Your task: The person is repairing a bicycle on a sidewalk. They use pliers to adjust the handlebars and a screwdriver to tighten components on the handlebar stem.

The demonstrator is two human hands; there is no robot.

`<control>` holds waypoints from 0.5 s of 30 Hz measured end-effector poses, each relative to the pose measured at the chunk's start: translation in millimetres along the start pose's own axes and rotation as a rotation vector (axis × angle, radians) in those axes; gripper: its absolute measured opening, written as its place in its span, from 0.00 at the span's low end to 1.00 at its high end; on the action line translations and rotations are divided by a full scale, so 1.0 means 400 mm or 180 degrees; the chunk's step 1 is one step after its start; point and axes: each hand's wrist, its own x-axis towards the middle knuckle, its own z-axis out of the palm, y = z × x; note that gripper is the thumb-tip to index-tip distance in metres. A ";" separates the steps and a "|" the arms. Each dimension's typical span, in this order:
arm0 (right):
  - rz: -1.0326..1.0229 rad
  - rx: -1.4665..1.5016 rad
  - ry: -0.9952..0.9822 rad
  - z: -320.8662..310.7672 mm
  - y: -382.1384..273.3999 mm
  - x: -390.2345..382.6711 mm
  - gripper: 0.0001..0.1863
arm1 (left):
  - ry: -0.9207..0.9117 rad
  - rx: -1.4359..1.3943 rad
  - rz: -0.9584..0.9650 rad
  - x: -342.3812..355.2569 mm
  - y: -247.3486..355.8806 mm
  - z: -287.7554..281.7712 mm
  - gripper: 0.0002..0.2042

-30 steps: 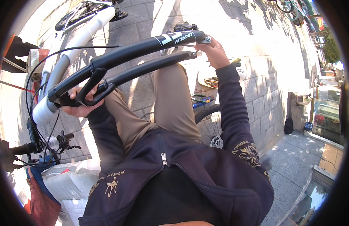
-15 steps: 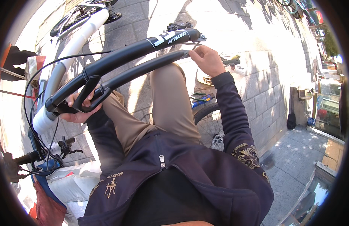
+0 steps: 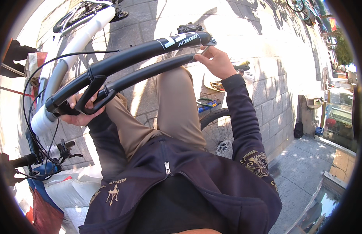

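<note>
A black bicycle fork (image 3: 145,50) with white markings stretches across in front of me, its two legs pointing right. It joins a bicycle frame (image 3: 85,34) wrapped in white padding. My left hand (image 3: 85,113) is closed around the fork near its crown, partly hidden behind the black arch between the legs. My right hand (image 3: 220,64) pinches the tip of the nearer leg with thumb and fingers. A thin silvery piece shows between the leg ends by these fingers; its kind is unclear. A black cable (image 3: 65,58) loops over the fork's left end.
A handlebar (image 3: 26,160) with levers hangs at the left. Beside my right forearm lies a wheel (image 3: 220,116) with a disc rotor. Blue and green tools (image 3: 209,106) rest on the paving (image 3: 272,84). White wrapping (image 3: 75,195) is at the lower left.
The fork's right end has shifted slightly right, and my right hand has moved slightly right and down with it. Both hands keep their holds.
</note>
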 end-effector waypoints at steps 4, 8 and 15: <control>-0.0510 -0.0281 0.0630 -0.020 0.120 -0.001 0.22 | 0.0265 0.0021 -0.0229 0.006 0.025 0.030 0.15; -0.0145 0.0469 0.0568 -0.026 0.103 -0.019 0.24 | 0.0097 0.0087 -0.0103 -0.002 0.012 -0.007 0.17; -0.0424 -0.0539 0.0834 -0.022 0.136 -0.006 0.23 | 0.0095 0.0068 -0.0234 -0.001 0.016 -0.003 0.19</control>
